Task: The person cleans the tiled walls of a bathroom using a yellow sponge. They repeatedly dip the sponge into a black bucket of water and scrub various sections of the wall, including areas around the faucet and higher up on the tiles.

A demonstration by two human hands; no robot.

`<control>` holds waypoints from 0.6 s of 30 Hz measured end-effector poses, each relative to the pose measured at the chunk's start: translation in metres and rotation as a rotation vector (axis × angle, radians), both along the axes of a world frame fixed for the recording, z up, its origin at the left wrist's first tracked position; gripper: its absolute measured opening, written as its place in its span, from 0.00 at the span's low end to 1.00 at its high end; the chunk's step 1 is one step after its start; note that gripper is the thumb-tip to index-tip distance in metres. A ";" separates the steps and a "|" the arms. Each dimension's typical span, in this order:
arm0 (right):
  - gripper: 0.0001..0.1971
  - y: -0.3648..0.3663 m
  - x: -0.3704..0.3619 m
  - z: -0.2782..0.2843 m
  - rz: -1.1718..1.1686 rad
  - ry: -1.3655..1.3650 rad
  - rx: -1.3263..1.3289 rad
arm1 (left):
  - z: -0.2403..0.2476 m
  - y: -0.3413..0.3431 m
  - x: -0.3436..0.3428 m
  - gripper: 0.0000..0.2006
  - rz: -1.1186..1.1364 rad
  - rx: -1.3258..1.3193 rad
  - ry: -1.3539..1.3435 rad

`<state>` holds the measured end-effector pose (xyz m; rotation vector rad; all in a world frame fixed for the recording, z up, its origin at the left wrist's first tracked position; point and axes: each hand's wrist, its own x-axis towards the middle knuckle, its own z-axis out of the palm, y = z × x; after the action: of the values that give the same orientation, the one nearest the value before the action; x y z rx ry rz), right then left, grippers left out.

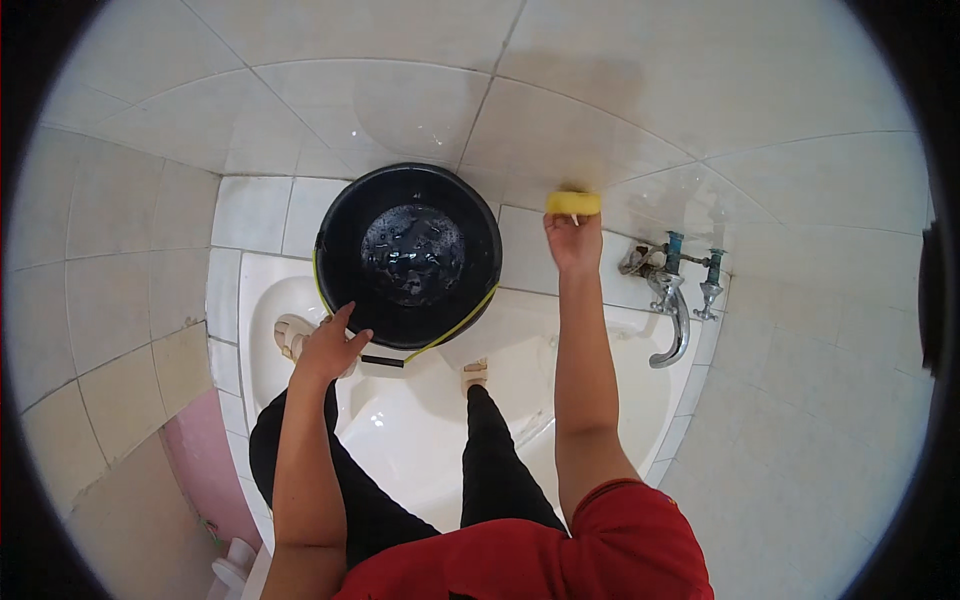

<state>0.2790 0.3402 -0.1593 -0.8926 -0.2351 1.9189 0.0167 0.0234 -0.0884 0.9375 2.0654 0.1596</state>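
A yellow sponge [573, 204] is pressed to the tiled wall, with the fingers of my right hand [574, 240] shut on it. To the left, a round black bucket [480, 235] rests by the wall on the tub's ledge, with dark, bubbly water [412, 255] inside. My left hand [335, 348] is at the bucket's near-left rim, its visible finger and thumb spread apart; whether it bears weight I cannot tell. Beside that hand, the yellow bucket handle with its black grip [382, 361] hangs along the near side.
A chrome tap [676, 325] with valves juts from the wall on the right. My feet, in beige footwear [475, 374], stand in the white bathtub [400, 425]. Beige tiles [610, 125] cover the walls. White objects [236, 565] show at lower left.
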 end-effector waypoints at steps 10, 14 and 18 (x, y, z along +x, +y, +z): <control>0.22 -0.113 -0.167 0.005 1.380 -1.158 0.816 | 0.027 0.014 0.002 0.33 0.057 -0.044 -0.072; 0.23 -0.146 -0.199 -0.049 1.638 -1.557 0.658 | 0.032 0.010 0.005 0.33 0.072 -0.060 -0.074; 0.29 -0.183 -0.196 -0.099 1.686 -1.554 0.631 | 0.029 -0.002 0.004 0.33 0.097 0.003 -0.089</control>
<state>0.0826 0.1576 -0.2586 -1.7064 -3.0266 1.4488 0.0208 0.0213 -0.0598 0.8178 2.0298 0.2511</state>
